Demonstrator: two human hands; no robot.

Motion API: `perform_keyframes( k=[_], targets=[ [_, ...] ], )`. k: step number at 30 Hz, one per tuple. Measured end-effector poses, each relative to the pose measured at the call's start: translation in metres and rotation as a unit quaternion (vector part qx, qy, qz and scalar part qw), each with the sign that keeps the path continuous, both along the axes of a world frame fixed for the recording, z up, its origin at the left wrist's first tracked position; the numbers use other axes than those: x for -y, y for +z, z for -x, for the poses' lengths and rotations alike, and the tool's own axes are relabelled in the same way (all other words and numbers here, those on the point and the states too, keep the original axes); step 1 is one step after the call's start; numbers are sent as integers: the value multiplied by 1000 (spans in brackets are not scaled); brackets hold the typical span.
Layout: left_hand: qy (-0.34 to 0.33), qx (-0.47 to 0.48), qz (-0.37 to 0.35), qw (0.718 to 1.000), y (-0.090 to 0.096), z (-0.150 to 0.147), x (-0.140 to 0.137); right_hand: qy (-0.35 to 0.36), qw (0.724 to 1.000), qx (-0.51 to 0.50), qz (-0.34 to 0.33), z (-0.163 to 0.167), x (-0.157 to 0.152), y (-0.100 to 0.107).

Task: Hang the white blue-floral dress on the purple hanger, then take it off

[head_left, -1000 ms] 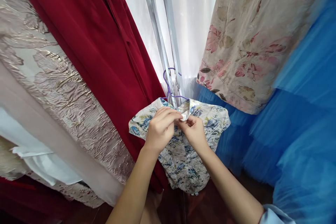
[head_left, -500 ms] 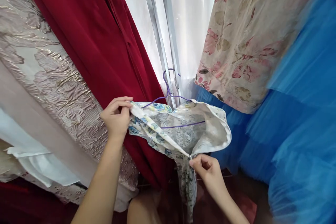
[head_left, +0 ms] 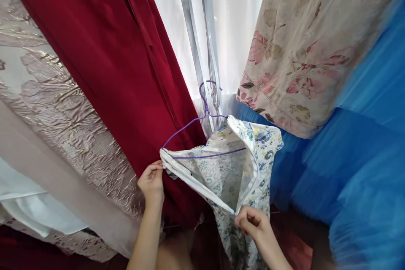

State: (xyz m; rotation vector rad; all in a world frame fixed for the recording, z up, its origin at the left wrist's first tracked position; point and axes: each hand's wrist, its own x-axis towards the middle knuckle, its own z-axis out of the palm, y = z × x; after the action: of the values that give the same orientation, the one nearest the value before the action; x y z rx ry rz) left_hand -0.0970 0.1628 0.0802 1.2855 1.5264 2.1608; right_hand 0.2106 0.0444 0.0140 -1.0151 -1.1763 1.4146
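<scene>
A white dress with blue and yellow flowers [head_left: 264,145] hangs on a purple wire hanger [head_left: 186,124], its neckline gaping toward me. My left hand [head_left: 152,180] pinches the garment's edge at the left shoulder, just below the hanger's left tip. Lower down, my right hand [head_left: 254,221] pinches the bottom point of the neck opening, where the two edges meet; the small spot between its fingertips is hidden. The hanger's lower bar crosses inside the open neckline. Its hook is up by the metal poles [head_left: 205,42].
Dark red cloth [head_left: 126,71] and an embossed pinkish fabric [head_left: 63,105] hang at the left. To the right hang a beige garment with pink flowers [head_left: 294,59] and layers of blue tulle [head_left: 363,168]. White cloth [head_left: 234,21] is behind the poles.
Both hands have moved down, drawing the neckline lower. The left shoulder has slid down to the hanger's tip, baring its left arm. The dress's right shoulder now lies spread out.
</scene>
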Motion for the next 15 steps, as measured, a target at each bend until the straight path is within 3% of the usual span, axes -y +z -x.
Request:
perform_keyframes(
  k=[5,10,15],
  targets=[
    [-75,-22,87,993,-25,-16,28,-5,999,31,11,-3,3,-20],
    [-168,-38,151,973,-53,-47,61,30,997,39,64,-2,16,-61],
    [-318,4,188,929,-53,-95,90,43,990,61,116,-7,27,-105]
  ],
)
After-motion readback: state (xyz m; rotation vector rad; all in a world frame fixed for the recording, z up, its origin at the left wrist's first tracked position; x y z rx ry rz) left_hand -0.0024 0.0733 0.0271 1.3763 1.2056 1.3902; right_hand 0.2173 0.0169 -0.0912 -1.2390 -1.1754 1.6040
